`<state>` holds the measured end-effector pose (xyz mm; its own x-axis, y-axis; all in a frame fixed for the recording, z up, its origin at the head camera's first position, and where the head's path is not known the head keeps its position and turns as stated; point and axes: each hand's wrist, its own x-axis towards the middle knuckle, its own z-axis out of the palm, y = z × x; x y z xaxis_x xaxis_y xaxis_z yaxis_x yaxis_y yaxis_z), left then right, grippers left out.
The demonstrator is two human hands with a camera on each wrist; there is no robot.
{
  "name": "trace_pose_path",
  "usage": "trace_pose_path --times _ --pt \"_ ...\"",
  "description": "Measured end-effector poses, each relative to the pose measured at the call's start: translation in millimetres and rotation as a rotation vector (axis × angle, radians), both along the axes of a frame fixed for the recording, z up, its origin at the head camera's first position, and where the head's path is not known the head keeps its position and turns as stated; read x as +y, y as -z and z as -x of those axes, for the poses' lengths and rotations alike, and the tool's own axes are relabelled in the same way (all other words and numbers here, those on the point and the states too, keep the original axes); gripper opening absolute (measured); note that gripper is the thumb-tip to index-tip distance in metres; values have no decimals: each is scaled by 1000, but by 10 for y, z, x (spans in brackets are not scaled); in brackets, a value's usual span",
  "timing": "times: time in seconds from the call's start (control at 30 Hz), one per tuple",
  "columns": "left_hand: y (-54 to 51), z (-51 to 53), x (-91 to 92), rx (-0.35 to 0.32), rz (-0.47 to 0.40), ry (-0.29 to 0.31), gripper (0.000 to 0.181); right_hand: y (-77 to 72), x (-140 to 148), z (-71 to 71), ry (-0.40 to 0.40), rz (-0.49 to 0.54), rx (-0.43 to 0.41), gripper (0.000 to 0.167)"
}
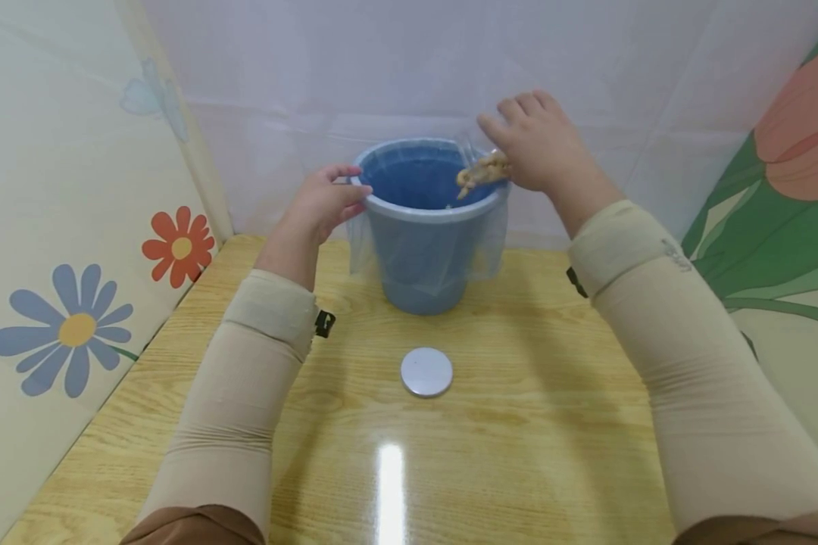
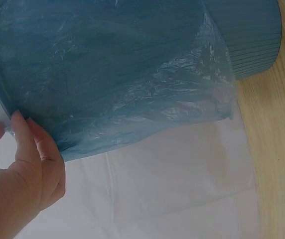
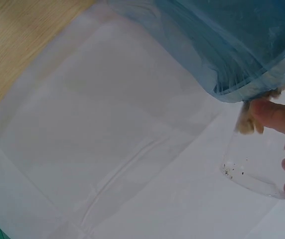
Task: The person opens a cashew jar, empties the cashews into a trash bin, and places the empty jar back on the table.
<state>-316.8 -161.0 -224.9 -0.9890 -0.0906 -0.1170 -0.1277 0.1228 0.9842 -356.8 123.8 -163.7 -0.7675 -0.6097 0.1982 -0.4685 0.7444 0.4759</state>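
A blue bin (image 1: 419,253), lined with a thin clear plastic bag (image 2: 182,94) folded over its rim, stands upright on the table. My left hand (image 1: 313,203) pinches the bin's rim at the left, thumb and fingers on either side of it. Over the right side of the rim, my right hand (image 1: 538,144) grips a clear jar (image 3: 252,172) tipped with its mouth toward the bin. Light tan pieces (image 1: 480,172), perhaps nuts or snacks, are at the jar's mouth and dropping into the bin. A few dark crumbs show near the jar's base.
A round white lid (image 1: 426,372) lies flat on the wood-grain table (image 1: 518,424) in front of the bin. Behind the bin hangs a white sheet (image 1: 354,68). Flower-printed panels (image 1: 41,189) stand at the left and right.
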Motion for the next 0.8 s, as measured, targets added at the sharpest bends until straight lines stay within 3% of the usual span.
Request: trace_pose_path --times 0.8 --pt "3 4 3 -15 19 -1 52 5 15 21 10 33 -38 82"
